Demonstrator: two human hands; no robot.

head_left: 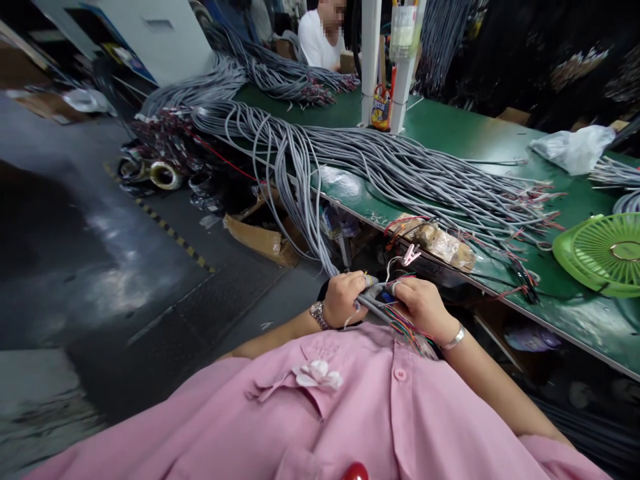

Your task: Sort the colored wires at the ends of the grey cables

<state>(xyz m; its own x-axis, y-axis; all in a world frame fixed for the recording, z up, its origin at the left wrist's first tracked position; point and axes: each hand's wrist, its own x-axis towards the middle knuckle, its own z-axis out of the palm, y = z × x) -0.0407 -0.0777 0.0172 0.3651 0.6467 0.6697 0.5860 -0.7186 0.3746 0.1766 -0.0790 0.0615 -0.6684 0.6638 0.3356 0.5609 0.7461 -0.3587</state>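
My left hand (344,298) is closed around a bundle of grey cables (375,303) just off the near edge of the green table (450,133). My right hand (425,308) grips the same cables a little further along, where thin coloured wires (404,327) fan out from their ends. Both hands are close to my chest, over my pink shirt (350,413). The cables lead up from my left hand to a big heap of grey cables (400,167) that lies across the table and hangs over its edge.
A green fan (600,253) lies at the table's right. A taped block (435,240) sits at the near edge. A white post (370,60), a plastic bag (575,148) and a seated person (320,40) are further back. Cardboard (260,237) and tape rolls (165,175) lie on the floor.
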